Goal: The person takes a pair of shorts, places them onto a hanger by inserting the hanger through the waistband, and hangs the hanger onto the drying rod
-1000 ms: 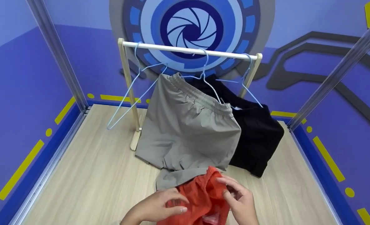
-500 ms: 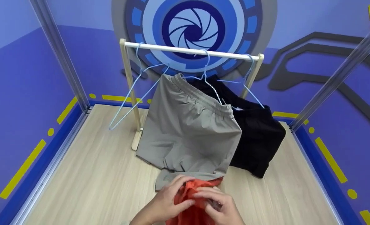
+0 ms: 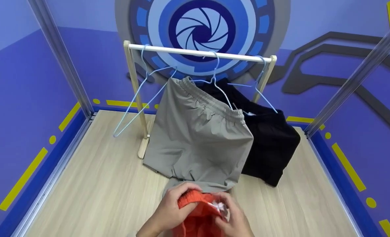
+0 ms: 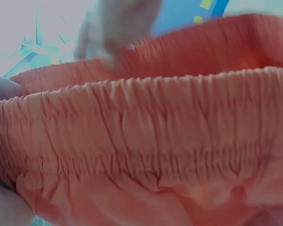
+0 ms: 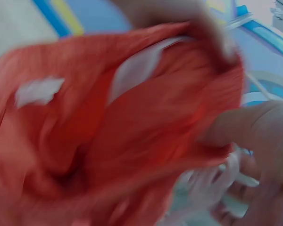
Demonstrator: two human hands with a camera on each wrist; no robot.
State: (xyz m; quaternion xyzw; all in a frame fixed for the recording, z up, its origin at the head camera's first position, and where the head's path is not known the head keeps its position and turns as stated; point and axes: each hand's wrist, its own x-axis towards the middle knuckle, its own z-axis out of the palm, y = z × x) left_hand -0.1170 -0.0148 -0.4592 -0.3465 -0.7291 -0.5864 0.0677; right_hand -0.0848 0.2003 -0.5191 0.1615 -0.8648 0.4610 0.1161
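Note:
Orange-red shorts (image 3: 199, 220) with a gathered elastic waistband (image 4: 146, 122) are held low at the front of the head view. My left hand (image 3: 171, 209) pinches the waistband on its left side, thumb on the near side and fingers behind. On the other side my right hand (image 3: 235, 215) grips the waistband, beside a bunched white drawstring (image 5: 207, 188). Between the hands the waist opening gapes upward. White labels (image 5: 137, 70) show inside it in the right wrist view, which is blurred. The lower part of the shorts runs out of the head view.
Behind stands a small rack with a white rail (image 3: 188, 51). Grey shorts (image 3: 198, 144) hang on the middle hanger, black shorts (image 3: 267, 148) on the right one. A bare blue hanger (image 3: 129, 113) hangs at left. Walls with metal posts (image 3: 60, 56) close in the wooden tabletop (image 3: 92, 171).
The left hand, earlier loose over the shorts, has come to grip the waistband. The right hand has shifted left and down along it. The waistband has turned upward and opened, showing the white drawstring.

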